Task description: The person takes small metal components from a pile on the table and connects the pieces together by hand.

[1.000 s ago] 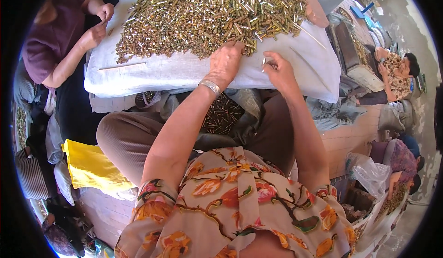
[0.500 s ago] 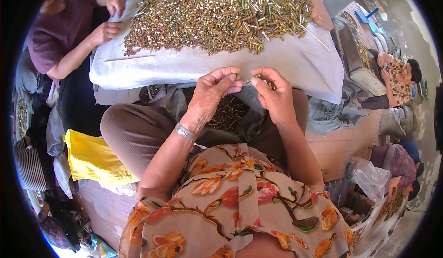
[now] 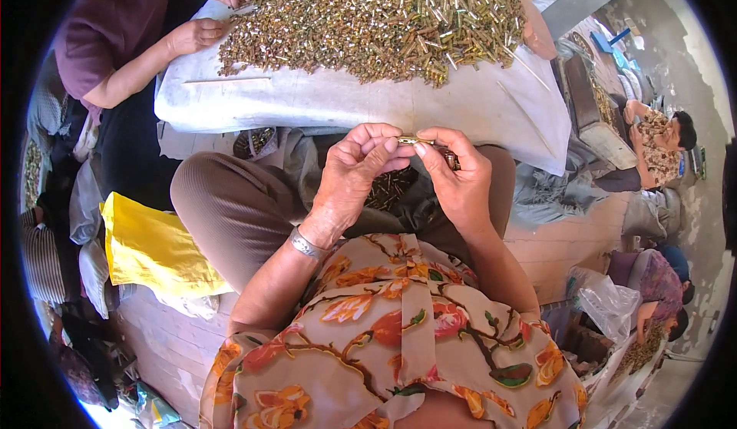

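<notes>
In front of my lap, a slim brass-coloured metal piece (image 3: 413, 141), perhaps a sleeve anchor, is held level between my two hands. My left hand (image 3: 355, 166) is closed, with thumb and fingers pinching its left end. The thumb and forefinger of my right hand (image 3: 461, 175) close on the right end; more small metal parts show in the curled fingers behind. Below the hands, many similar pieces (image 3: 388, 192) lie in a dark cloth over my lap. A heap of gold-coloured metal parts (image 3: 368, 26) covers the table beyond.
The heap rests on a white-covered table (image 3: 307, 106) with thin sticks (image 3: 228, 81) on it. At left a co-worker's hands (image 3: 201, 36) are by the heap's edge. A yellow bag (image 3: 153, 248) lies beside my left knee; other people sit at the right.
My hands have come together, and the metal piece now spans both pinches. The co-worker's hands at left have moved right, to the heap's edge. My view has shifted slightly.
</notes>
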A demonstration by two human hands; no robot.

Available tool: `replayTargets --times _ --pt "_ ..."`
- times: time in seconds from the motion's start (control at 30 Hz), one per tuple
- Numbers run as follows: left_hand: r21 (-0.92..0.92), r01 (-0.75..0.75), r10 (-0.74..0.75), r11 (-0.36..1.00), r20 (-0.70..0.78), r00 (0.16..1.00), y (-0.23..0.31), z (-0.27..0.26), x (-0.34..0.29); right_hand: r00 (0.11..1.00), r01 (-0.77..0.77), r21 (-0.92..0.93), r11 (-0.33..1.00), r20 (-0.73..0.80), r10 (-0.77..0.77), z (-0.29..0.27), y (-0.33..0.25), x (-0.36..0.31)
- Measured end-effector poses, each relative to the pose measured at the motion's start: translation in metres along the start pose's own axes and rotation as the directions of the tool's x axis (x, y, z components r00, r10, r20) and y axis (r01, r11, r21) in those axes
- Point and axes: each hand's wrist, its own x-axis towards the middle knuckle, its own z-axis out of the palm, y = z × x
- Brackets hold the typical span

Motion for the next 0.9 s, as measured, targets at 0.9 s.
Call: replayTargets --times 0.9 --pt "-0.272 0.285 -0.139 0.919 0.452 0.881 -0.004 -0.034 0.0 0.78 -0.594 0.434 0.677 0.518 0.351 -0.013 -0.004 -0.003"
